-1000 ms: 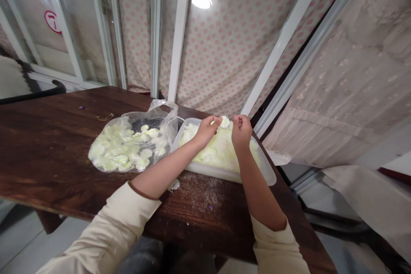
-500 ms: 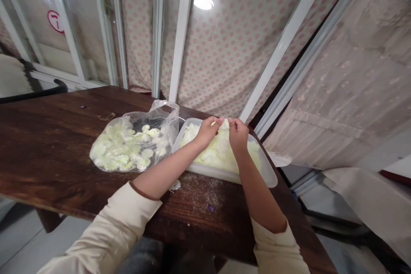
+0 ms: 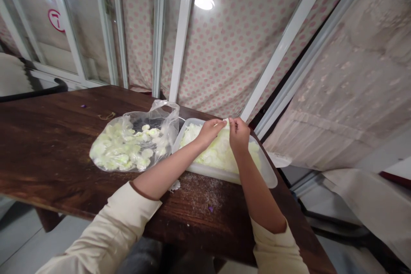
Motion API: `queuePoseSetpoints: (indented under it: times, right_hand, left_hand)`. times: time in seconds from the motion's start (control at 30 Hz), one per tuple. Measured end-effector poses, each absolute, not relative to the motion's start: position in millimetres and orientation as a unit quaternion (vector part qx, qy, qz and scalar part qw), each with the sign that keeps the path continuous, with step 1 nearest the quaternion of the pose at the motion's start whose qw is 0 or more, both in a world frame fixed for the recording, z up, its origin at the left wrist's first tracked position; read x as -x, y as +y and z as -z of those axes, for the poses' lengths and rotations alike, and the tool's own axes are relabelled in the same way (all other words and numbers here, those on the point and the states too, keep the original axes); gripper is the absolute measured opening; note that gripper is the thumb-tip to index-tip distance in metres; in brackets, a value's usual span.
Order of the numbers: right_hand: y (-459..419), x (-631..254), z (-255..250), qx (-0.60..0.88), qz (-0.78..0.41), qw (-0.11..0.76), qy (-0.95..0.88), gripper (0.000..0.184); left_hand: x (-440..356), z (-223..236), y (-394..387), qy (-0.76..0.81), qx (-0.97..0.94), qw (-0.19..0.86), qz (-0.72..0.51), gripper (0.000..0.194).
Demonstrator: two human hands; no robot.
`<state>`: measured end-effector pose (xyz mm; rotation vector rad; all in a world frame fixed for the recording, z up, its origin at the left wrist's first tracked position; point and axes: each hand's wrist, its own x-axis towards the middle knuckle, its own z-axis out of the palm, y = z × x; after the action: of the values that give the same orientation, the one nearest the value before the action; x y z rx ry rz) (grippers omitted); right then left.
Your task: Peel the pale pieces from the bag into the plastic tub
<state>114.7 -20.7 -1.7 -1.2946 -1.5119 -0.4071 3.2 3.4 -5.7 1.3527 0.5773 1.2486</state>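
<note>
At the far edge of the desk (image 3: 48, 154), the left hand (image 3: 209, 132) and right hand (image 3: 239, 135) pinch a pale green piece (image 3: 226, 122) above a heaped plastic tub (image 3: 224, 175), both grips clamped on it. A clear plastic bag (image 3: 170, 113) of similar pieces (image 3: 118, 145) lies just beside the tub.

The counter (image 3: 48, 145) is dark reddish brown with darker wood streaks. A clear plastic bag (image 3: 167, 115) and a translucent white tub (image 3: 224, 174) hold pale green and white slices (image 3: 218, 150). The sleeve (image 3: 109, 231) is cream with a brown cuff (image 3: 144, 190). The hanging cloth (image 3: 218, 51) is off-white with pink dots all over, behind white window frames (image 3: 183, 30), and a red ring (image 3: 56, 20) marks the glass.
</note>
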Motion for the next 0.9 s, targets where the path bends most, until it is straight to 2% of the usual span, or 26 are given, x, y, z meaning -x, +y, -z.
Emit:
queuePoseSetpoints:
  times: [0.17,0.3,0.5,0.63,0.73,0.9]
  right_hand:
    - [-19.7,-119.4,1.7,0.576,0.181,0.518,-0.606,0.034]
    - [-16.7,-127.6,3.1,0.589,0.161,0.539,-0.580,0.036]
    - [-8.9,-119.3,8.2,0.506,-0.057,0.586,-0.631,0.045]
    - [-8.1,-113.7,6.7,0.465,-0.145,0.612,-0.623,0.037]
    - [-10.6,-114.6,4.8,0.478,-0.106,0.615,-0.619,0.034]
    - [-12.7,-120.3,6.7,0.541,0.075,0.559,-0.624,0.035]
  left_hand:
    - [-1.4,5.2,2.9,0.260,-0.592,0.527,-0.551,0.025]
    - [-1.7,4.4,3.5,0.264,-0.575,0.536,-0.559,0.027]
    - [-2.2,5.3,3.7,0.230,-0.581,0.552,-0.552,0.028]
    - [-2.5,7.3,4.3,0.225,-0.592,0.540,-0.554,0.030]
    - [-2.9,8.5,5.0,0.224,-0.595,0.534,-0.557,0.033]
    - [-2.3,7.9,5.4,0.235,-0.575,0.543,-0.564,0.034]
